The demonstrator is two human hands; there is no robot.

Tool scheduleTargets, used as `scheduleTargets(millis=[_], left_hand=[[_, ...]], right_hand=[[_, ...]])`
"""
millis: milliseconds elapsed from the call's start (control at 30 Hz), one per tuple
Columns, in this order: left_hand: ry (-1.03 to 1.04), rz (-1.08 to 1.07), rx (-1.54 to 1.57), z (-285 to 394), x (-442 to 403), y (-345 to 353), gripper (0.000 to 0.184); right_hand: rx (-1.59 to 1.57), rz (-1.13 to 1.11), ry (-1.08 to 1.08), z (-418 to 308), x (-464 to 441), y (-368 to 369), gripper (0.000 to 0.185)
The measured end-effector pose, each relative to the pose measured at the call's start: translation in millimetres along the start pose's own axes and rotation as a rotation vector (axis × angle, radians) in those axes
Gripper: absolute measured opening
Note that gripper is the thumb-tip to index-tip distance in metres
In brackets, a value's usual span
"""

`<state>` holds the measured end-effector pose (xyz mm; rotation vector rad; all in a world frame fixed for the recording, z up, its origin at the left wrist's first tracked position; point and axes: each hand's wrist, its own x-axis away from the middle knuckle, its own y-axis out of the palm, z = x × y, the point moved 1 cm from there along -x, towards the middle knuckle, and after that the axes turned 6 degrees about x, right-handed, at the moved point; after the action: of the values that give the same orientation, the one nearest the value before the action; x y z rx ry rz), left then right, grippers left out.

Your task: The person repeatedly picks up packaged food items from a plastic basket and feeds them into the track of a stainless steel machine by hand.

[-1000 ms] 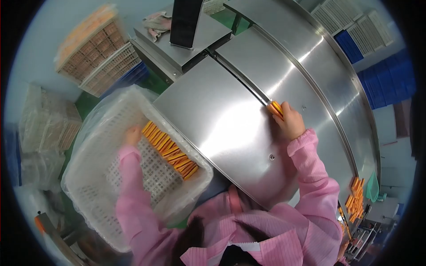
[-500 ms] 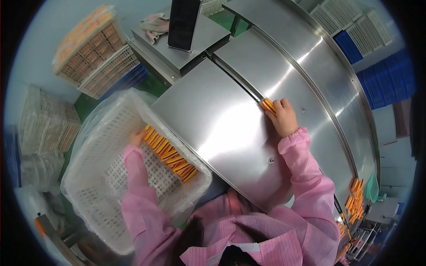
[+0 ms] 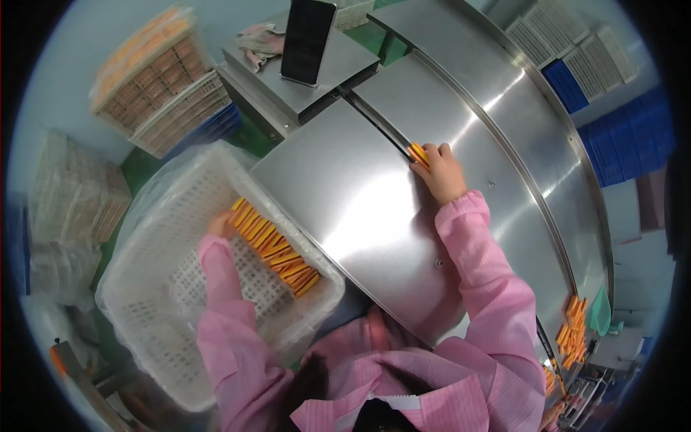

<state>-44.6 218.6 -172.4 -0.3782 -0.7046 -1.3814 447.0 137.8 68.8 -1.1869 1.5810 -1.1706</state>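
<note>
My right hand (image 3: 443, 174) is closed around a few yellow-and-orange sticks (image 3: 417, 154) with dark stripes, over the narrow slot in the steel table (image 3: 331, 165). Inside a white plastic basket (image 3: 162, 353) lined with clear film, more of these sticks (image 3: 263, 234) lie side by side in a row along the table-side wall. My left hand (image 3: 219, 225) grips the far end of that row, its fingertips partly hidden against the sticks.
A dark-screened phone (image 3: 308, 43) stands upright beside a crumpled cloth (image 3: 259, 45) on a steel ledge. Stacked crates (image 3: 155, 79) are at the back left, blue crates (image 3: 626, 133) at the right. Orange sticks (image 3: 572, 335) are heaped near a green scoop-like item (image 3: 600, 311).
My right hand has slid a little up and left along the slot with the sticks still in it. My left hand stays at the row's end, shifted slightly.
</note>
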Motion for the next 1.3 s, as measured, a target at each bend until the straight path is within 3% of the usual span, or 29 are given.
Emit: scheduleTargets(millis=[67,200,233,267,333,400,467,533,633,667,733,800,867,900,933,967,1033,1100,1133,1200,1233,1300], left_hand=[[-0.024,0.083,0.092,-9,-9,-15,0.027],[0.024,0.194,0.156,-16,-3,-62,0.021],[0.006,0.210,-0.006,-2,9,-68,0.023],[-0.023,0.223,-0.170,6,25,-75,0.025],[0.048,0.259,-0.151,24,65,-70,0.027],[0.134,0.270,-0.147,47,104,-50,0.029],[0.333,0.149,-0.252,66,149,-23,0.038],[0.473,-0.001,-0.238,92,202,32,0.048],[0.477,-0.304,-0.056,111,279,125,0.062],[0.463,-0.405,-0.002,109,294,143,0.065],[0.394,-0.490,0.039,107,306,155,0.064],[0.320,-0.563,0.079,101,306,166,0.063],[0.283,-0.745,0.263,90,298,175,0.051],[0.282,-0.754,0.267,90,286,171,0.051],[0.329,-0.693,0.161,94,266,159,0.041],[0.367,-0.626,0.055,96,245,144,0.035],[0.573,-0.081,-0.424,88,182,96,0.024],[0.593,0.145,-0.525,37,90,22,0.026],[0.602,0.140,-0.529,16,56,0,0.026],[0.553,0.216,-0.889,-13,22,-18,0.043],[0.551,0.207,-0.886,-19,14,-18,0.043],[0.261,0.115,-0.570,-27,4,-11,0.048]], right_hand=[[-0.069,-0.027,0.019,-2,-10,6,0.038],[0.194,0.094,-0.150,-8,-13,5,0.047],[0.231,0.160,-0.215,-9,-10,4,0.041],[0.216,0.144,-0.239,-14,-7,5,0.041],[0.032,0.232,-0.406,-26,2,-5,0.037],[-0.149,0.146,-0.444,-63,19,-28,0.035],[-0.356,0.029,-0.586,-98,36,-31,0.037],[-0.391,0.055,-0.781,-139,58,-34,0.046],[-0.187,0.389,-0.997,-189,76,-45,0.042],[-0.169,0.395,-0.987,-186,80,-51,0.042],[-0.064,0.136,-0.886,-181,86,-56,0.037],[-0.104,0.200,-0.882,-162,85,-54,0.036],[-0.230,0.041,-0.867,-139,86,-49,0.039],[-0.278,0.034,-0.787,-126,82,-51,0.029],[-0.324,0.028,-0.710,-111,76,-55,0.020],[-0.338,-0.008,-0.539,-90,71,-56,0.024],[-0.307,-0.002,-0.260,-44,56,-53,0.030],[-0.220,0.053,-0.089,0,45,-43,0.032],[-0.175,0.075,-0.027,17,41,-37,0.031],[-0.110,0.062,0.029,39,45,-26,0.031],[-0.042,0.046,0.075,46,46,-23,0.030],[-0.030,0.075,0.049,53,49,-20,0.030]])
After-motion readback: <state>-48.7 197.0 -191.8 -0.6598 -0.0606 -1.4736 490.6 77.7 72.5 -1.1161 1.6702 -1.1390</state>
